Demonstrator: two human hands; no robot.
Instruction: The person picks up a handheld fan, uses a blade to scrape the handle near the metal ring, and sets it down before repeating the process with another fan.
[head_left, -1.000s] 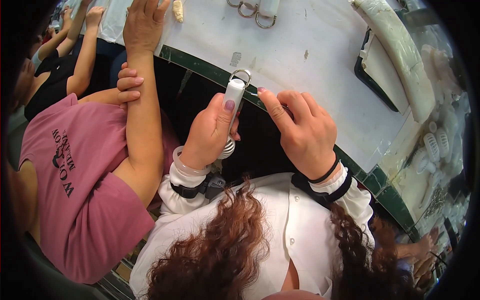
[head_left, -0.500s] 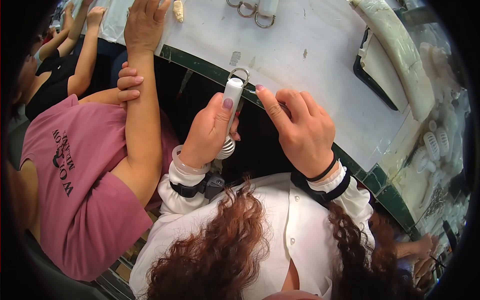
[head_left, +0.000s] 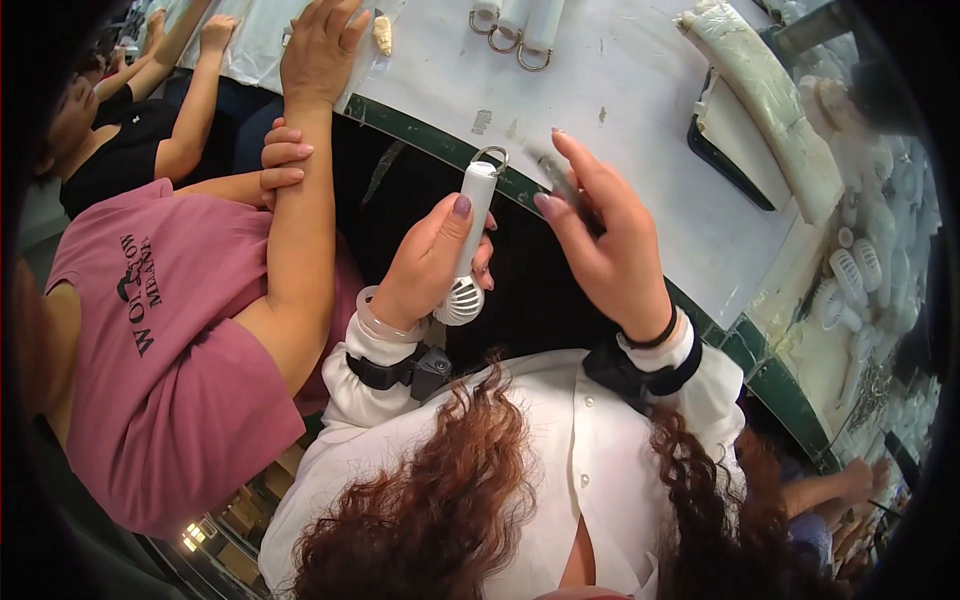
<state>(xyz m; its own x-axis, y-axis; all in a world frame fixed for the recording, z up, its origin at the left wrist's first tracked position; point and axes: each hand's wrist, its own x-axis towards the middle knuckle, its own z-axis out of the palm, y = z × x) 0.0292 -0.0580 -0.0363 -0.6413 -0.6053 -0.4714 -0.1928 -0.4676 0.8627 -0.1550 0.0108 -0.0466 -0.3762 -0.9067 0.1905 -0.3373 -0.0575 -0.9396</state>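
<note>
My left hand (head_left: 430,258) is wrapped round the handle of a small white handheld fan (head_left: 478,205). The fan's round slatted head points down toward me, below my fingers. At the handle's upper end a metal ring (head_left: 497,152) stands out over the table edge. To the right of it, my right hand (head_left: 615,240) holds a thin grey tool (head_left: 556,176) between thumb and fingers, its tip apart from the ring. The tool is blurred, and its exact kind cannot be made out.
The white-topped table (head_left: 620,130) has a dark green edge. Several white handles with rings (head_left: 537,28) lie at its far side. A wrapped curved piece (head_left: 765,100) rests at right, beside piled white fan parts (head_left: 855,275). A co-worker in a pink shirt (head_left: 180,340) sits close at left.
My right hand has drawn back from the ring, its thumb and forefinger now farther apart. The fan has turned slightly, showing more of its slatted head. The view has shifted a little.
</note>
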